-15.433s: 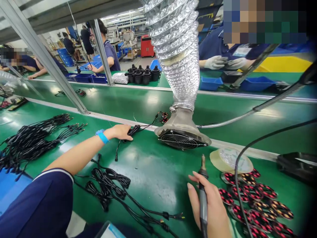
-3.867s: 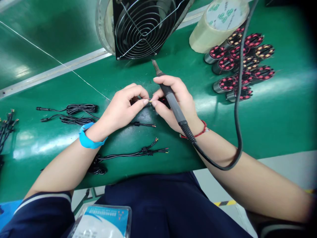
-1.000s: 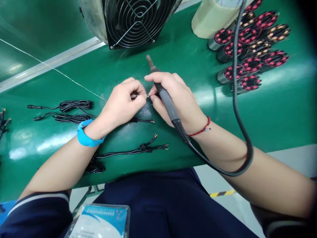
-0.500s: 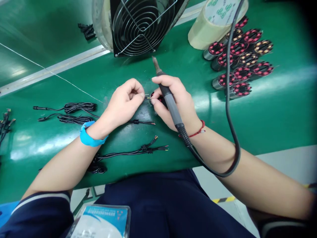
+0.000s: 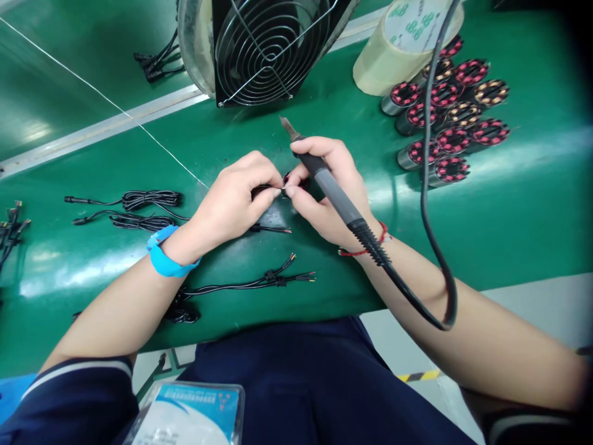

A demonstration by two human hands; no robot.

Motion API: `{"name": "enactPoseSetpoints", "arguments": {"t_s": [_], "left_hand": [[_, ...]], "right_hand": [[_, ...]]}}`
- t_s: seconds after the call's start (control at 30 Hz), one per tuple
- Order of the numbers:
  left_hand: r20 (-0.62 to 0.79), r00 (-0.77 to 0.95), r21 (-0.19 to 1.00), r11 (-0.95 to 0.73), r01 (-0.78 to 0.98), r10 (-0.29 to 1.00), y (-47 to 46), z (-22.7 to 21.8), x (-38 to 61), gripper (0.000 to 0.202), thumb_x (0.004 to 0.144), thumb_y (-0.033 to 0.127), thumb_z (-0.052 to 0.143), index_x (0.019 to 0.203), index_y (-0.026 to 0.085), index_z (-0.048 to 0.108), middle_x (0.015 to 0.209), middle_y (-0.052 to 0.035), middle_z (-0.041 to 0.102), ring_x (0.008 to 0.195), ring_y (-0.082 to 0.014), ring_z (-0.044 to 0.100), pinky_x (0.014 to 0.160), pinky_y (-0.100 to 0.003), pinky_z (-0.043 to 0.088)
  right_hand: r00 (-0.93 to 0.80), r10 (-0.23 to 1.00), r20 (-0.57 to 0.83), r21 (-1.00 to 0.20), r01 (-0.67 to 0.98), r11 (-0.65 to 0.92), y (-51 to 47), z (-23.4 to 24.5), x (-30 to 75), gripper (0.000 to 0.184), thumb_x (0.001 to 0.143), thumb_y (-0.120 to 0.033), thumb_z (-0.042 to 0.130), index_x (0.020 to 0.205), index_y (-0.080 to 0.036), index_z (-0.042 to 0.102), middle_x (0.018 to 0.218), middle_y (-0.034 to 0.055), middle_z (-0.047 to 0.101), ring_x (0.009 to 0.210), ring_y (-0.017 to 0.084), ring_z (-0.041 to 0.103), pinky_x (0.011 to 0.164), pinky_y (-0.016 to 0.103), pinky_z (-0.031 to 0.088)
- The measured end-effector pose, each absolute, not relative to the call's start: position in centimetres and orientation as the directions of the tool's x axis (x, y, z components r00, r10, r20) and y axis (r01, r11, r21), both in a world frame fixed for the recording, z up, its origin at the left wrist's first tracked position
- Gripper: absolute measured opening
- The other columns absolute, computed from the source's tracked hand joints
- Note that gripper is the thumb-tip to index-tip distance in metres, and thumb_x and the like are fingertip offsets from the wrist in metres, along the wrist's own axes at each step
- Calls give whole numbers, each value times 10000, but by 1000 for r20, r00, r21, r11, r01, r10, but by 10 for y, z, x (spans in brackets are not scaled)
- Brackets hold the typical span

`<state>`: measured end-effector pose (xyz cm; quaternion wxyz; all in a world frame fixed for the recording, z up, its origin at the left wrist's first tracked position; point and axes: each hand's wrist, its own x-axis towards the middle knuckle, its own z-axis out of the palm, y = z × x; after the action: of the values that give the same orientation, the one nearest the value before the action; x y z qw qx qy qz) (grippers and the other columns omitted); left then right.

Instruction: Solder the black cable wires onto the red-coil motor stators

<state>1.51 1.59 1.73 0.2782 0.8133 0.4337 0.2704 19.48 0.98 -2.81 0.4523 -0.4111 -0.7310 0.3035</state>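
Observation:
My right hand [image 5: 345, 185] is closed round a soldering iron [image 5: 332, 190], whose tip points up and away to the left. Its thumb and forefinger also pinch a small motor stator [image 5: 288, 178] with red windings, mostly hidden behind the fingers. My left hand [image 5: 236, 196] is pinched shut on a black cable [image 5: 260, 190], and its fingertips meet those of the right hand at the stator. Where the cable's wire ends touch the stator is too small to make out. A thin silvery wire [image 5: 169, 153] runs from the upper left to behind my left hand.
A fan [image 5: 271, 59] stands beyond my hands. At right are a tape roll [image 5: 377, 62] and several stators in metal cans [image 5: 451, 168]. Coiled black cables [image 5: 151, 199] lie at left, and split cable ends [image 5: 273, 279] lie nearer me. The iron's cord [image 5: 428, 154] loops over my right forearm.
My left hand has moved right, closing the gap to the right hand's fingertips. The soldering iron has tilted further left, and its cord has shifted. The silvery wire's near end has moved right.

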Motion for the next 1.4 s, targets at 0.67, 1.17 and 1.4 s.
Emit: {"name": "enactPoseSetpoints", "arguments": {"t_s": [0.67, 1.17, 1.4], "left_hand": [[37, 400, 773, -280, 569, 916, 21, 9, 15, 96, 757, 153, 599, 700, 179, 672, 792, -8, 654, 774, -146, 588, 744, -326, 505], [92, 396, 724, -335, 603, 914, 15, 10, 22, 120, 778, 115, 557, 691, 188, 594, 802, -20, 640, 814, -161, 591, 819, -383, 544], [56, 378, 727, -297, 619, 924, 15, 8, 25, 143, 785, 93, 551, 689, 199, 546, 829, -34, 611, 783, -159, 576, 797, -387, 555]], "right_hand": [[-352, 854, 384, -717, 468, 516, 10, -26, 207, 324, 923, -257, 525, 1245, -277, 494, 926, 3, 709, 943, 219, 643, 911, 448, 521], [75, 872, 484, -791, 463, 400, -49, -3, 220, 233, 867, -255, 652, 1095, -305, 648, 948, 13, 711, 817, 214, 704, 757, 439, 596], [158, 845, 510, -776, 509, 373, -62, -22, 225, 204, 789, -369, 730, 945, -258, 658, 722, -11, 666, 588, 175, 683, 525, 340, 560]]}}
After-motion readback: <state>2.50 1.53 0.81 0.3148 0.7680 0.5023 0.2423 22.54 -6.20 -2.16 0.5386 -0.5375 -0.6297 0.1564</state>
